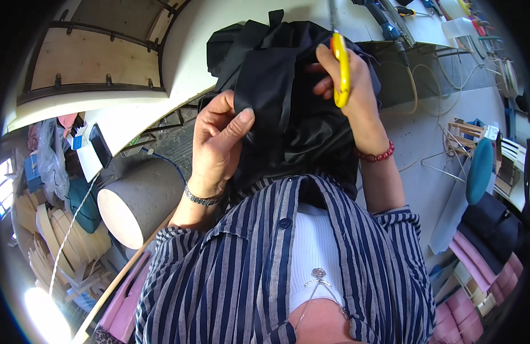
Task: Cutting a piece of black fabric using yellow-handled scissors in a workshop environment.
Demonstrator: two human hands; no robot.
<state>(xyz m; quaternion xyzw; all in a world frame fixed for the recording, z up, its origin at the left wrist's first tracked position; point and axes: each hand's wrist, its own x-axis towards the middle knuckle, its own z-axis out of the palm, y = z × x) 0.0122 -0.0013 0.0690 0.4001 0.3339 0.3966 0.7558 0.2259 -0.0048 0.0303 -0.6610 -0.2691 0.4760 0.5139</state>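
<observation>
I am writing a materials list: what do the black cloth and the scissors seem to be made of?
Black cloth: probably smooth synthetic fabric, judging by the soft sheen on its folds; fibre uncertain. Scissors: glossy handle, apparently plastic, from its bright yellow colour; narrow grey blade, likely metal.

Item: my worktop, a broad, smooth, white surface [187,43]. Laid on it: one loose heap of black woven cloth [268,86], folded in layers, part of it hanging over the edge toward me. To my right: one blue-and-black handheld tool [385,27] with a hose; near it, one screwdriver with a yellow-and-black handle [405,11].
</observation>
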